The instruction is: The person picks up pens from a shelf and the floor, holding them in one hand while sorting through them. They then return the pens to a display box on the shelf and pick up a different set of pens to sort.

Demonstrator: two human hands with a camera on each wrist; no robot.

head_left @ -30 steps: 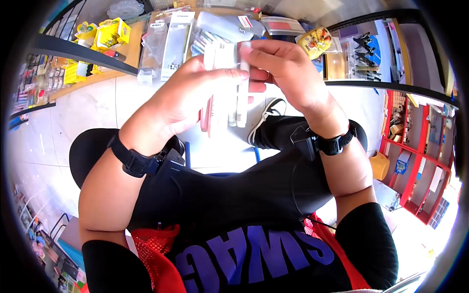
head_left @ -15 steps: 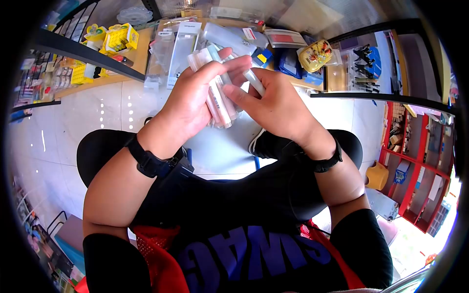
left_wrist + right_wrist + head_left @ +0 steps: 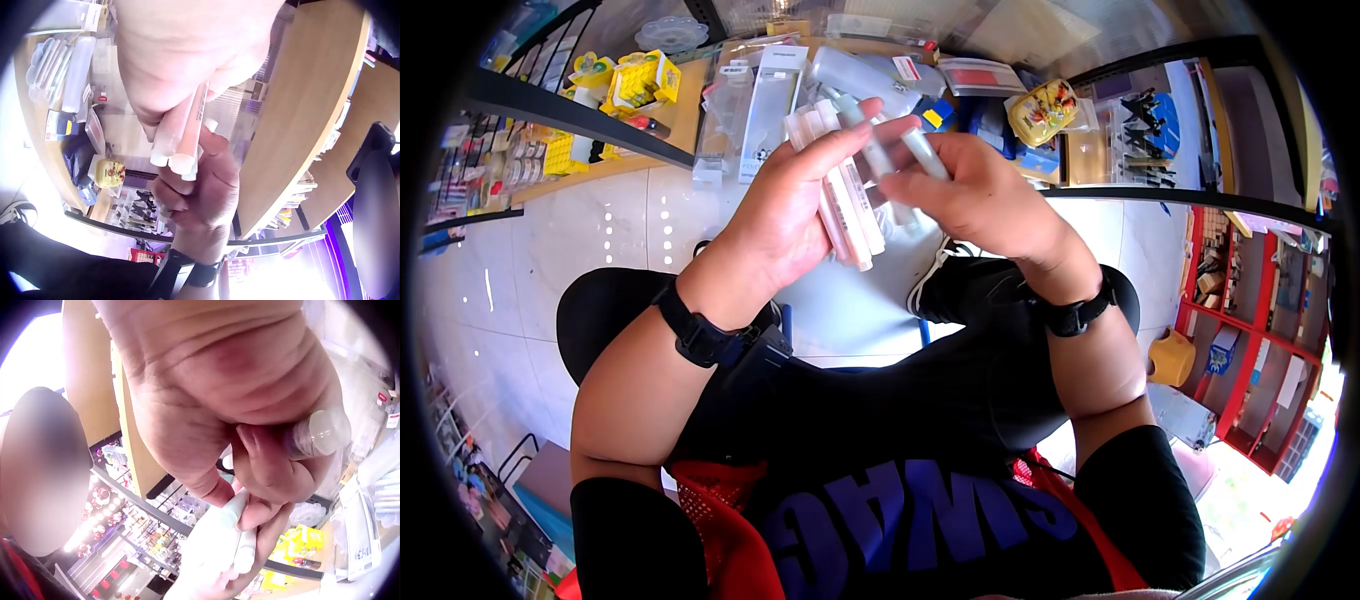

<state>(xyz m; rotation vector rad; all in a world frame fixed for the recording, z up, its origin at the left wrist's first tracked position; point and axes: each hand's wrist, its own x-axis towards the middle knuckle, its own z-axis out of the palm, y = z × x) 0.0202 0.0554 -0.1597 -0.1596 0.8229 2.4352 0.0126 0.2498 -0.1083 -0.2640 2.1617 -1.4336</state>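
My left hand (image 3: 765, 220) grips a bundle of slim pen-like tubes (image 3: 850, 215), pale pink with clear ends, tilted across its palm. In the left wrist view their blunt ends (image 3: 182, 164) stick out below the hand. Facing it closely, my right hand (image 3: 995, 205) has its thumb and fingers on a pale green tube (image 3: 875, 155) beside the pink bundle. Another whitish tube (image 3: 924, 153) is tucked in the right hand's curled fingers; its clear rounded end (image 3: 326, 432) shows in the right wrist view.
Behind the hands, a wooden shelf holds a flat clear package (image 3: 775, 110), a yellow pencil case (image 3: 1043, 112) and dark clips (image 3: 1150, 125). Yellow display boxes (image 3: 643, 82) stand at left, a red shelf unit (image 3: 1250, 330) at right. A dark metal bar (image 3: 1140, 196) runs along the shelf front.
Both hands have come lower and turned since a second ago. The pale green tube has shifted right, away from the pink bundle, with the right hand.
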